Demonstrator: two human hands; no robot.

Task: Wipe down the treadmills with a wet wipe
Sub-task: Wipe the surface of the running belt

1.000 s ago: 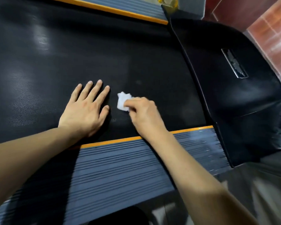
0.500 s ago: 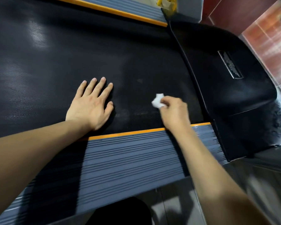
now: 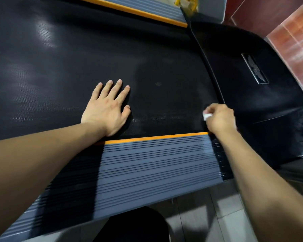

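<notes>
Treadmill belt [image 3: 77, 58], black and finely textured, fills most of the view, with pale glare patches toward the far left. On it the left hand [image 3: 107, 110] lies flat, palm down, fingers straight and slightly spread, pointing away. Well to its right, the right hand [image 3: 220, 118] is curled around a small white wet wipe [image 3: 206, 116], of which only a scrap shows at the fingers; it is pressed at the right end of the belt, just beside the glossy black motor cover [image 3: 252, 105]. A silver badge [image 3: 254, 69] sits on that cover. Along the near edge of the belt runs an orange strip [image 3: 156, 137], and nearer still a grey ribbed side rail [image 3: 156, 168]. A second orange strip and rail lie at the far side. Red tiled wall [image 3: 294, 39] shows at the far right, and grey floor tiles [image 3: 199, 220] at the near right.
</notes>
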